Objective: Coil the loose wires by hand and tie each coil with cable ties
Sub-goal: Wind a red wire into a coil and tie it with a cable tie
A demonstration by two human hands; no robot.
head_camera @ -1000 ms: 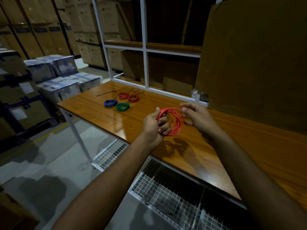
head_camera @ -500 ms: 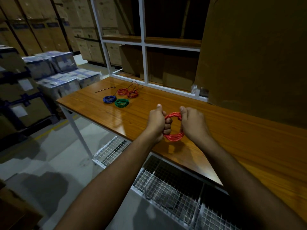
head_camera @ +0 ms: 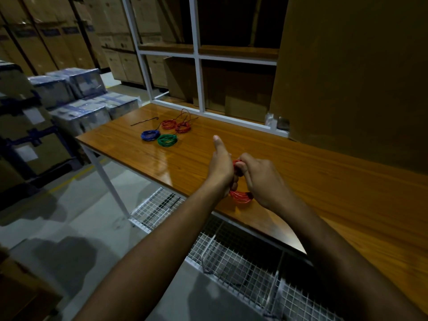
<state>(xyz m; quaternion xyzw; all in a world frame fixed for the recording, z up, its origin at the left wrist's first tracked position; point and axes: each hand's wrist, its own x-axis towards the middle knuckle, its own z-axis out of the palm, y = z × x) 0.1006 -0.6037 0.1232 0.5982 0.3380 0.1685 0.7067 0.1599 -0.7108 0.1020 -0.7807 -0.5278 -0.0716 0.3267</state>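
red wire coil (head_camera: 240,197), tight loops (mostly hidden), gripped by both hands

Both hands grip one red wire coil (head_camera: 240,196) above the tabletop's (head_camera: 301,172) near edge: the left hand (head_camera: 221,166) with thumb raised, the right hand (head_camera: 261,179) curled round it. Blue (head_camera: 150,135), green (head_camera: 167,140) and two red coils (head_camera: 176,126) lie near the far left corner.

I see a long glossy wooden table (head_camera: 312,181) on white metal legs. On its far left part lie a blue wire coil (head_camera: 150,135), a green wire coil (head_camera: 167,140), two red wire coils (head_camera: 176,125) and a thin dark strip (head_camera: 144,121), maybe a cable tie.
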